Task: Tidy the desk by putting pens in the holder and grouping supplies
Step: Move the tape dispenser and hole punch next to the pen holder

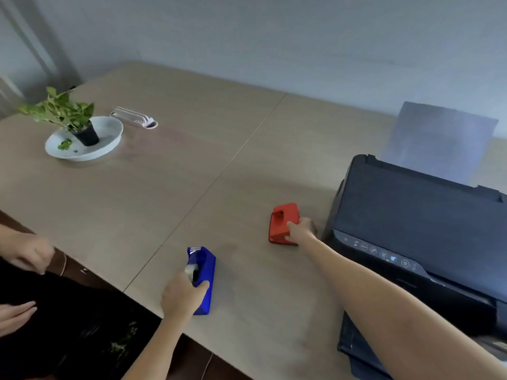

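A blue tape dispenser (206, 272) lies on the wooden desk (153, 187) near its front edge. My left hand (181, 297) grips its near end, thumb on the right side. A red hole punch (282, 222) rests further right, close beside the printer. My right hand (300, 229) holds its near right corner, fingers wrapped on it. No pens or pen holder are in view.
A black printer (417, 223) fills the right side with its paper tray raised behind. A potted plant (68, 116) stands in a white dish (109, 138) at the far left, a white desk socket (134, 117) behind it. Another person's hands (27, 253) are at the left edge.
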Motion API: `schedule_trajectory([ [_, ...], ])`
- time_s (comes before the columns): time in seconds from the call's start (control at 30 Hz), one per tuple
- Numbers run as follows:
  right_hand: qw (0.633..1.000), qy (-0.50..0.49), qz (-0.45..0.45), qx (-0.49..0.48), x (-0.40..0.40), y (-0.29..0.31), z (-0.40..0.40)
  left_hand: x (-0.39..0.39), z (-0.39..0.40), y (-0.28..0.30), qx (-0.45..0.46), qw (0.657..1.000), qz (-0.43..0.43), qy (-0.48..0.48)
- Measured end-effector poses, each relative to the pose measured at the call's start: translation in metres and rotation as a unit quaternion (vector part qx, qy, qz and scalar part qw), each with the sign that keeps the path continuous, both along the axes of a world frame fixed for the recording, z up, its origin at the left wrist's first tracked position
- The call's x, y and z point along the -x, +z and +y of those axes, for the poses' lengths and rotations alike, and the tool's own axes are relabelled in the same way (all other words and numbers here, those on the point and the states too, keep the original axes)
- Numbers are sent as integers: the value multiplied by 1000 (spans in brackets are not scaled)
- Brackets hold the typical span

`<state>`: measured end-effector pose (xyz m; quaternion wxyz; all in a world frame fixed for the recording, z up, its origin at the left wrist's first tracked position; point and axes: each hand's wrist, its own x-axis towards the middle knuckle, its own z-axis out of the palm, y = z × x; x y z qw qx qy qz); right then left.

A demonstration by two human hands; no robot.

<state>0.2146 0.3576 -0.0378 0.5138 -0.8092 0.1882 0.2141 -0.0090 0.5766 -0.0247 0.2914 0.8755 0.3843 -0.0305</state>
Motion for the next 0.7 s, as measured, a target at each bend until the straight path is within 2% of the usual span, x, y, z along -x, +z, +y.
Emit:
schedule_trajectory([
  [0.07, 999, -22, -9, -33, 8, 11, 9, 3, 7, 7, 68, 997, -10, 28],
  [0.1, 999, -14, -21, -44, 15, 20, 12, 6, 9, 12, 140, 988, -29, 61],
  [0.17, 997, 22, -38, -58, 27, 40, 18, 15, 11, 22, 290, 945, -75, 130],
  [0.2, 996, 37, -45, -64, 30, 49, 18, 20, 9, 29, 334, 927, -92, 144],
  [0.4, 972, 103, -108, -179, 47, 131, -14, 22, -28, 89, 371, 911, -142, 110],
  [0.53, 945, 112, -191, -241, 67, 200, -90, 7, -92, 139, 362, 923, -133, -4],
  [0.7, 930, 92, -267, -234, 100, 255, -221, -6, -207, 184, 411, 890, -129, -148],
])
